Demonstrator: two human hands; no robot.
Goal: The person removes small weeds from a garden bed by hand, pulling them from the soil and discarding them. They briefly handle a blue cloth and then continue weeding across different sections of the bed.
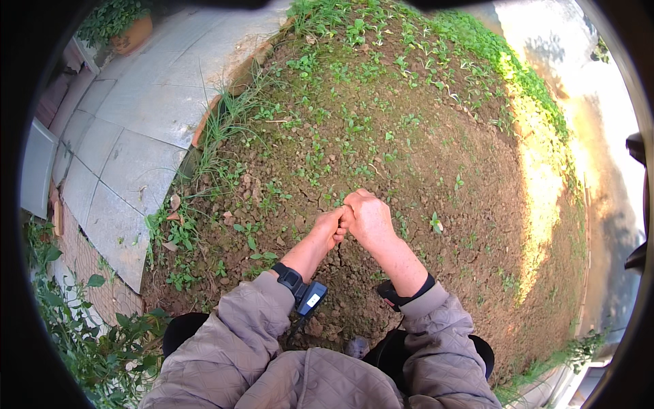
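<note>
Over the brown soil bed (449, 168), my left hand (329, 227) and my right hand (368, 214) meet with their fingers curled together. Whether anything is pinched between the fingertips cannot be told. Small green seedlings (250, 232) grow to the left of my left hand, and a single seedling (436, 223) stands to the right of my right hand. Cracked soil lies just below the hands. Each wrist wears a black strap; a small dark device (310, 299) is fixed on the left one.
Grey paving slabs (138, 163) border the bed on the left, behind a brick edging (206, 120) with long grassy leaves (225, 125). A potted plant (133, 35) stands at the upper left. Leafy shrubs (117, 347) fill the lower left, and denser greens (475, 36) line the upper right.
</note>
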